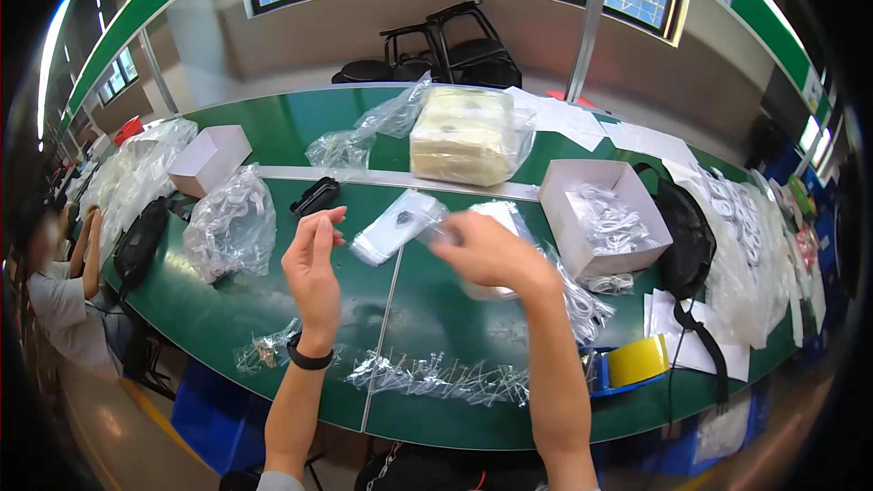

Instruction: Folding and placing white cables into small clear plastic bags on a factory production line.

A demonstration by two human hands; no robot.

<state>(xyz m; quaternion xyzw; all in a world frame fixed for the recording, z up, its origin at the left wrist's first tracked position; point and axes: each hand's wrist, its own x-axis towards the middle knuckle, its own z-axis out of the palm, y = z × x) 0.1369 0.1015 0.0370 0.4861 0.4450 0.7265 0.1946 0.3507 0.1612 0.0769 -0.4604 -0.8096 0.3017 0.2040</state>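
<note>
My left hand [313,261], with a black band on the wrist, is raised over the table's middle-left, fingers stretched out and nothing visible in it. To its right lies a stack of flat clear-and-white plastic bags [393,229] with a small dark mark. My right hand [491,253] reaches in over the right end of that stack. Its fingers are closed on a clear plastic bag [431,224], slightly smeared by motion. Beneath and behind the right hand sits another pile of white packets [502,215], partly hidden by it.
Small clear bags with metal parts [446,379] line the near edge. A white box of bagged white cables [607,218], a tape dispenser [635,362] and a black pouch [684,236] are at right. A wrapped cream-coloured bundle [462,136] stands behind. Far left, another person [68,300] works.
</note>
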